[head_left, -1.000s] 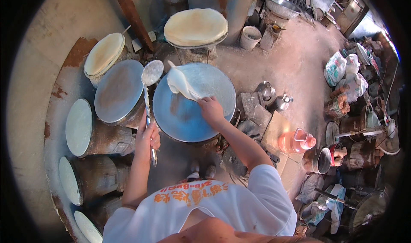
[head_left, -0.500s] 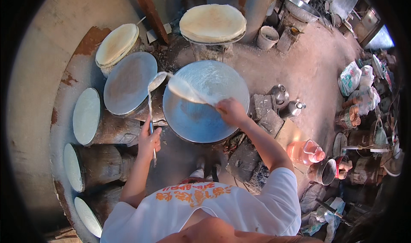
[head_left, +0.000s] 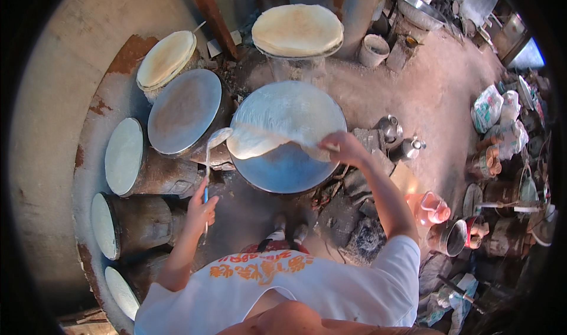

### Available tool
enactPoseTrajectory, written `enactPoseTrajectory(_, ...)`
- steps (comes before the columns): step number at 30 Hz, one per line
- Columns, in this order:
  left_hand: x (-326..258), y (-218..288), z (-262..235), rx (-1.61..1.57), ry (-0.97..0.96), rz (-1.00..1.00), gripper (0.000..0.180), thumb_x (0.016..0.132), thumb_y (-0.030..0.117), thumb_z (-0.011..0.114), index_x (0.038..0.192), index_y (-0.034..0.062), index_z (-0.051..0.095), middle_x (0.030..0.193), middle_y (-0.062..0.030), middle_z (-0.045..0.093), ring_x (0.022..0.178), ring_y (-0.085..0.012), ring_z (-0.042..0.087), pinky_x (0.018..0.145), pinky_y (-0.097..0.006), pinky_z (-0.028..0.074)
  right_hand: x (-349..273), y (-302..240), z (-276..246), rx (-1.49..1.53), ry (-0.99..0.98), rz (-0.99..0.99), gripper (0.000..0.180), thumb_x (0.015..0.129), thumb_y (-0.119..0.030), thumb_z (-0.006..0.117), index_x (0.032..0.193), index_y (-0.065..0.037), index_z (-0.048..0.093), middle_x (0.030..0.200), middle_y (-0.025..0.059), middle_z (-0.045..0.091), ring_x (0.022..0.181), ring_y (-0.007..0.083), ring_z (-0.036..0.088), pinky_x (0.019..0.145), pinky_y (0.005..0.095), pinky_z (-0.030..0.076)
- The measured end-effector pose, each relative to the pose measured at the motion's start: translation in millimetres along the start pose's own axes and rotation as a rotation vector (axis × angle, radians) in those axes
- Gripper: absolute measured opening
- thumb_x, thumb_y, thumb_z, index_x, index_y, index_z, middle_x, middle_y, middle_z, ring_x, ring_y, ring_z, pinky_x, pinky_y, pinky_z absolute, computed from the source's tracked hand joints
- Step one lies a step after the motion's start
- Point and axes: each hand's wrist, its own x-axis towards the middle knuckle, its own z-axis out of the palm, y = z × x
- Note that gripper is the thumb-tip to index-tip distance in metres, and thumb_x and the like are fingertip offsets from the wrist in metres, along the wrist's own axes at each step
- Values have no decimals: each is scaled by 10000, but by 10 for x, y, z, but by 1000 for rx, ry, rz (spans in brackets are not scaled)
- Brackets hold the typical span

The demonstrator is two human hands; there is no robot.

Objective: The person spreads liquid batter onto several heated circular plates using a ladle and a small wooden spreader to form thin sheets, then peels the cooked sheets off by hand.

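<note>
In front of me is a round griddle (head_left: 289, 172). Pale batter (head_left: 283, 105) coats its far half, ending in a ragged near edge; the near part shows bare blue-grey metal. My right hand (head_left: 345, 148) is closed round the end of a thin batter spreader (head_left: 301, 139), which lies over the batter and is smeared by motion. At the griddle's left, my left hand (head_left: 201, 212) grips the handle of a ladle (head_left: 220, 136). Its batter-coated bowl points away from me, beside the griddle's left rim.
Another griddle (head_left: 184, 113) stands close on the left, with several pale-topped drums (head_left: 124, 158) curving toward me. Stacks of flatbreads (head_left: 298, 29) (head_left: 167, 59) sit beyond. Bricks (head_left: 363, 140), metal flasks (head_left: 407, 148) and an orange-pink jug (head_left: 430, 208) are at the right.
The batter now covers the griddle's far half, where mostly bare metal showed. My right hand and spreader have moved right; the ladle's bowl has come slightly nearer me.
</note>
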Motion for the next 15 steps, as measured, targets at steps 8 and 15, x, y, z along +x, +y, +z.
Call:
enactPoseTrajectory(8,-262,-155,134,52,-165,-87,660,887,32,552,1451,250,287,554,31,363,373,-73,329,342,-247,287,-589,226,263,35,119,-182,293,673,-2,635,957,-56,684,940,102,659,906,269,618,816,370,493)
enactPoseTrajectory(15,-222,86,-37,38,-331,-47,647,893,57,560,1445,258,288,542,49,323,373,-55,293,345,-231,285,-982,-413,919,-183,306,-106,317,661,32,598,952,-63,680,1033,80,653,973,238,592,877,354,478)
